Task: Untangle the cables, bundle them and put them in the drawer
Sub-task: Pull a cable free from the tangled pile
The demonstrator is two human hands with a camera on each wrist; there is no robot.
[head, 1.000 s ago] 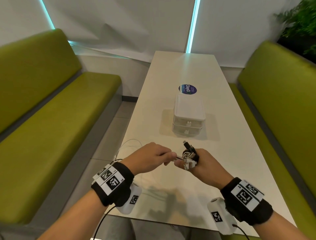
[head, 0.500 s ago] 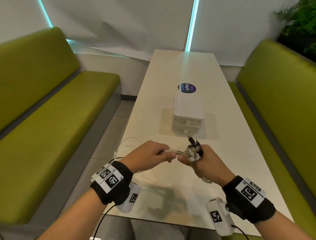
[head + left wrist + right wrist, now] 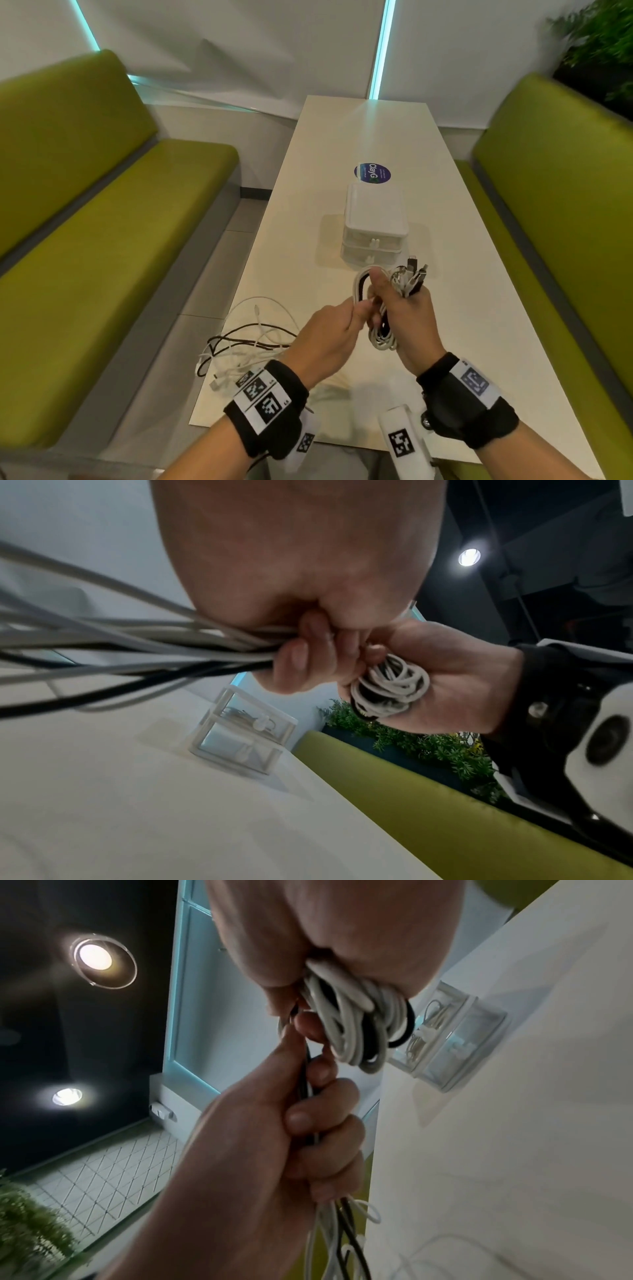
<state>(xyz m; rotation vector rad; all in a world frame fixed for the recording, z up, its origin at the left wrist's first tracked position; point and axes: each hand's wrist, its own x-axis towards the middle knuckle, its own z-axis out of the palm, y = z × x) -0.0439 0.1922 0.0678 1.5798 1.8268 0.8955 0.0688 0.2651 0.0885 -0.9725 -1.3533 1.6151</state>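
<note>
My right hand [image 3: 407, 308] grips a coil of white and black cables [image 3: 383, 330] above the table, thumb up, with several plugs [image 3: 415, 278] sticking out past the fist. In the right wrist view the coil [image 3: 356, 1020] hangs from the curled fingers. Just left of it, my left hand [image 3: 334, 327] grips the running strands [image 3: 137, 642] that feed into the coil. The loose remainder of the cables [image 3: 246, 339] lies in a tangle at the table's near left edge. The white two-drawer box [image 3: 375, 226] stands beyond the hands, both drawers shut.
The long white table [image 3: 479, 308] runs away from me between two green benches [image 3: 102, 240], [image 3: 565, 222]. A round blue sticker [image 3: 371, 173] lies behind the drawer box. Cables show through the box's clear fronts [image 3: 452, 1039]. A plant [image 3: 599, 51] stands at the far right.
My left hand has drawn the strands out and laid another loop over the right hand, so the coil is thicker. Both hands have risen and moved slightly towards the drawer box.
</note>
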